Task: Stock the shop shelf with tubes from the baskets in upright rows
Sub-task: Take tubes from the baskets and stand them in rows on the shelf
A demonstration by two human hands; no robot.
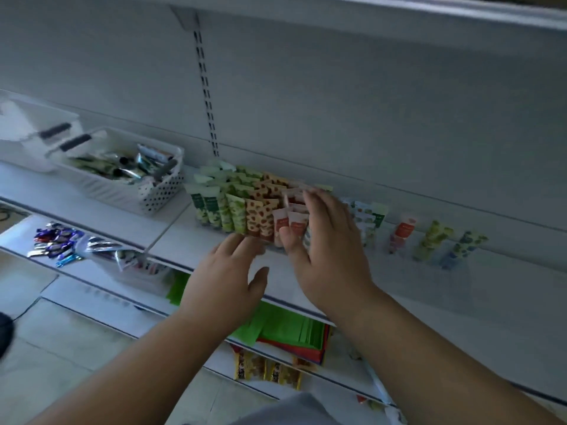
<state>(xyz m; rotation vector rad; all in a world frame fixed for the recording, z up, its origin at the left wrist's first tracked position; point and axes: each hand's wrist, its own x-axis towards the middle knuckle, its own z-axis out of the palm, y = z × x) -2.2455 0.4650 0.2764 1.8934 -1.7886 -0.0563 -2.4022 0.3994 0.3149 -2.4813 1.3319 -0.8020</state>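
White shelf (171, 237): both hands, left (227, 271) and right (325, 250), spread empty against upright tubes (245, 210).

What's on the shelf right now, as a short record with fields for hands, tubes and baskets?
left hand: open, at the shelf front edge, before the orange tubes
right hand: open, fingers against the pink tubes
green tubes: upright rows at left of the block
loose tubes: standing singly to the right
basket: left of the rows, tubes lying inside
far basket: contents not visible
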